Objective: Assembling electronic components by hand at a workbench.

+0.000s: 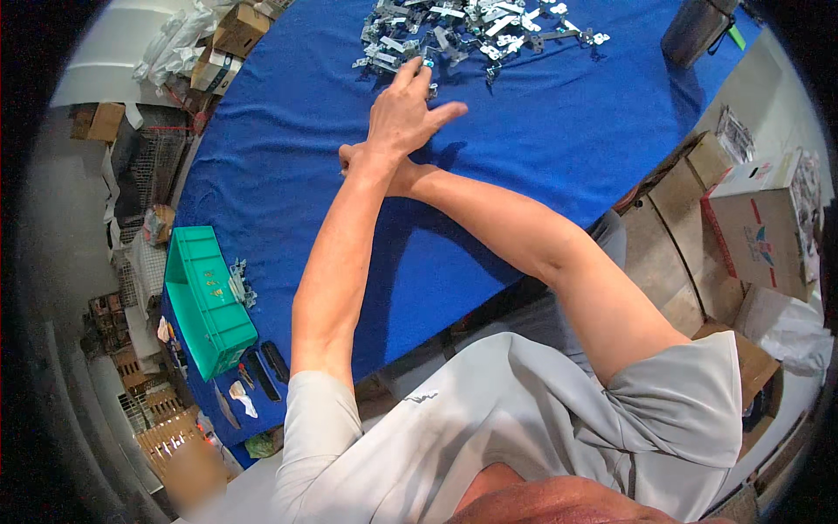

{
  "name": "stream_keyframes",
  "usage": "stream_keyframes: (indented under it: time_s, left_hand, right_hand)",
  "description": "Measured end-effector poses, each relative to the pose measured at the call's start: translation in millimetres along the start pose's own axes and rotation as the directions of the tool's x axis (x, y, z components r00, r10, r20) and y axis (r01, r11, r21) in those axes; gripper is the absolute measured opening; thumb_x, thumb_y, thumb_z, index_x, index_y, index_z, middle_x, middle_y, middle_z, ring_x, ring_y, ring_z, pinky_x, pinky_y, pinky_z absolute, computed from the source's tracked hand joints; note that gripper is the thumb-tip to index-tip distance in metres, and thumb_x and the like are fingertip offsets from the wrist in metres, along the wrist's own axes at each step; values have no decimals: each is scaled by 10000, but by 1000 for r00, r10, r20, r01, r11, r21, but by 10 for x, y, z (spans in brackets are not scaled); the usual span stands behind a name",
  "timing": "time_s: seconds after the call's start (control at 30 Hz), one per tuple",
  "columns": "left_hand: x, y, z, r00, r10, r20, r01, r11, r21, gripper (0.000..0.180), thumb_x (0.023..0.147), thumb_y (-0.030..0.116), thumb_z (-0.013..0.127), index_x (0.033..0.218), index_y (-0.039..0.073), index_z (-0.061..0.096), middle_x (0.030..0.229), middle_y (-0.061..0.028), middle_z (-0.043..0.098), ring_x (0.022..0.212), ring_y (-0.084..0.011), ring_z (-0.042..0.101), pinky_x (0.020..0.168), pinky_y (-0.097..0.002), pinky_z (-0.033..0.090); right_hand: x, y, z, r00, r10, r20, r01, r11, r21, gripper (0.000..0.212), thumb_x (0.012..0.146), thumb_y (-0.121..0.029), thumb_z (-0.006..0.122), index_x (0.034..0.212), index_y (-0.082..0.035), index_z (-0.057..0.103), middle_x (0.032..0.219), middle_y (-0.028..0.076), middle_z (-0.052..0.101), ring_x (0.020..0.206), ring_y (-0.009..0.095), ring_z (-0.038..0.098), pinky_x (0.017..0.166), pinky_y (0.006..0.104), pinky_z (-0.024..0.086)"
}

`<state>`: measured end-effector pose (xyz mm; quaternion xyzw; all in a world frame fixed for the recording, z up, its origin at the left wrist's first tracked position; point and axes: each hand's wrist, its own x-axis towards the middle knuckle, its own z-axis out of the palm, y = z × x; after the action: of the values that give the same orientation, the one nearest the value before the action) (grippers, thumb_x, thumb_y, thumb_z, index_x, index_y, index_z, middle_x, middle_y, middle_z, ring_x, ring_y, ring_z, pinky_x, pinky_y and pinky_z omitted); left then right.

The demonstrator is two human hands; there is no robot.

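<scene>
A loose pile of silver metal fittings that look like cabinet hinges [445,35] lies at the far side of the blue cloth [288,122]. My left hand [406,113] reaches up to the pile's near edge. Its fingers are stretched out with the thumb apart, and the fingertips meet the nearest pieces. Below it, my right hand [401,179] is crossed under my left wrist, which hides much of it. The fingers that show to the left of the wrist are curled in; whatever they hold cannot be made out.
A green plastic crate [229,327] stands at the table's left edge, with several metal pieces [243,284] beside it. Small black cases [274,361] lie near it. A dark cylinder [697,33] stands far right. Cardboard boxes [758,218] are stacked off the table's right side.
</scene>
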<state>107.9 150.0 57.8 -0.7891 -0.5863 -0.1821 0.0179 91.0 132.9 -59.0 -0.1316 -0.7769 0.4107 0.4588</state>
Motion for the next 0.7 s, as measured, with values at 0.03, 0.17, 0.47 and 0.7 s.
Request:
stream_keyframes:
  time_s: [0.03, 0.17, 0.47, 0.7]
  left_hand:
    - [-14, -31, 5, 1000, -3, -4, 3, 1000, -2, 688, 767, 436, 771, 1205, -67, 603, 1351, -233, 526, 1084, -372, 632, 901, -423, 526]
    - [-86, -215, -25, 952, -275, -133, 207, 900, -384, 431, 829, 318, 734, 1110, -7, 700, 1191, -179, 656, 1060, -289, 655, 880, -347, 521]
    - [-21, -290, -11, 927, -374, 41, 375, 911, -173, 300, 751, 149, 721, 1011, 8, 676, 915, -138, 710, 820, -252, 701, 778, -339, 538]
    - [137, -261, 145, 880, -474, -26, 406, 780, -476, 359, 756, 101, 665, 1101, 3, 642, 906, -173, 723, 832, -322, 710, 790, -399, 540]
  right_hand:
    - [16, -10, -2, 1000, -11, -6, 11, 1000, 23, 269, 902, -321, 571, 793, -81, 523, 677, 92, 463, 672, 263, 492, 654, 441, 372]
    - [14, -139, -89, 998, 2, 60, 1, 998, -58, 233, 868, -229, 651, 867, -30, 528, 739, 93, 568, 669, 248, 555, 621, 390, 426]
    - [32, -234, -143, 1000, -21, -18, 20, 998, -61, 255, 834, -305, 605, 809, -78, 492, 675, 121, 471, 671, 325, 501, 628, 463, 367]
    - [17, -126, -125, 996, 34, 88, -20, 987, -161, 213, 877, -211, 628, 864, -39, 504, 746, 104, 579, 699, 279, 579, 648, 427, 436]
